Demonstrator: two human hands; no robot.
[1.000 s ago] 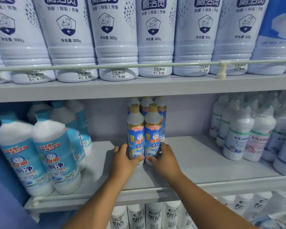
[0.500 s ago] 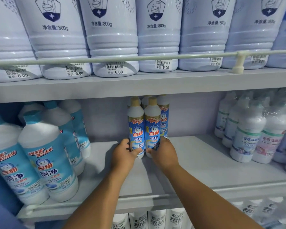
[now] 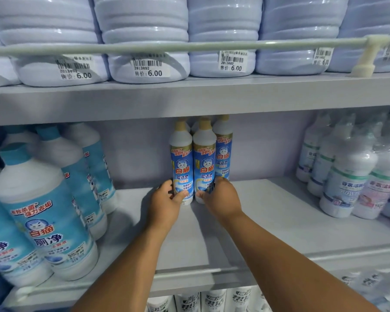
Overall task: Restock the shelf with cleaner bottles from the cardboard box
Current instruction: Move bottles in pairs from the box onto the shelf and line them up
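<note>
Sliding two cleaner bottles back on the middle shelf.
Bottles are gripped low at the base, left hand on one, right hand on the other, now pushed deeper against the rear row since a second ago. Placement judged nearly finished; cardboard box not seen. Larger bottles flank left.

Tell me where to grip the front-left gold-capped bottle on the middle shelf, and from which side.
Grip the front-left bottle low on its straight labelled body, coming from its open left side, as the left hand does now. Its right flank sits against the neighbouring bottle, and the upper shelf probably blocks a reach from above.
</note>
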